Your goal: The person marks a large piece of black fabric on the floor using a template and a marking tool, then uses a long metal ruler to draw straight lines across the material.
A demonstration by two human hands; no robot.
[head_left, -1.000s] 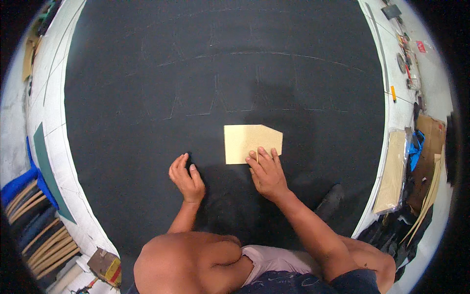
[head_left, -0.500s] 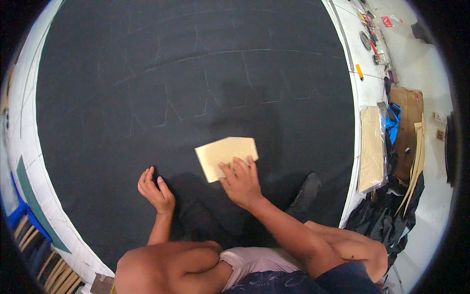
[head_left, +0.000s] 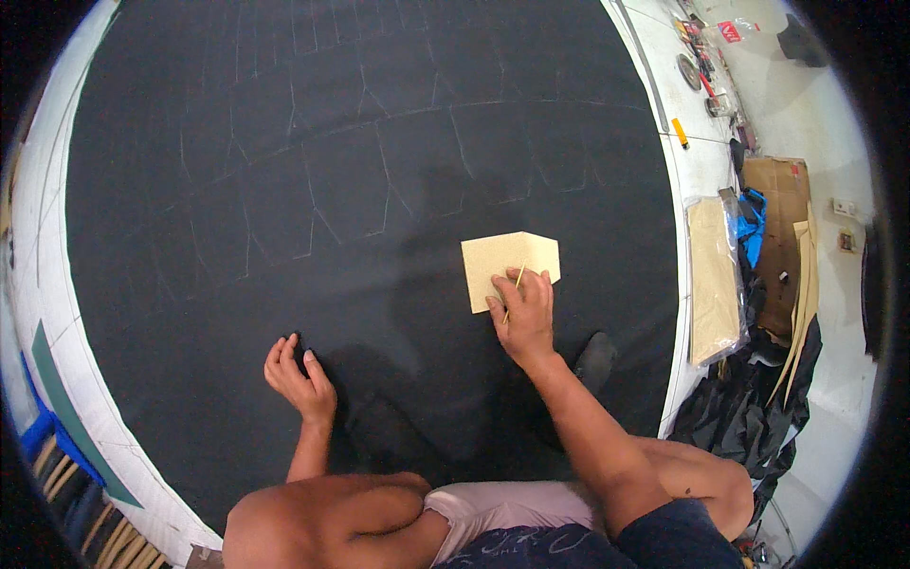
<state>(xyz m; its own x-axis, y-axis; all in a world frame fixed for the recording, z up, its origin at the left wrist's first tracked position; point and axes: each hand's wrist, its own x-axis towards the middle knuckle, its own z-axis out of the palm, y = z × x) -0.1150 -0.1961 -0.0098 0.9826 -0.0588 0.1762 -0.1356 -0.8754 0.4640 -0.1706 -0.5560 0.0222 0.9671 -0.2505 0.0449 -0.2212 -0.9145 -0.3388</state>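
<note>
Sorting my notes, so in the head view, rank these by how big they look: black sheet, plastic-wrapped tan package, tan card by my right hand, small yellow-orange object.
Largest to smallest:
1. Black sheet
2. Plastic-wrapped tan package
3. Tan card, partly covered by fingers
4. Yellow-orange object

Pale lettering ran across a dark shirt at the lower edge — warped by folds and too broken to make out. A red label with white marks showed on a clear plastic packet at the upper right — its print too small and blurred to read.
</note>
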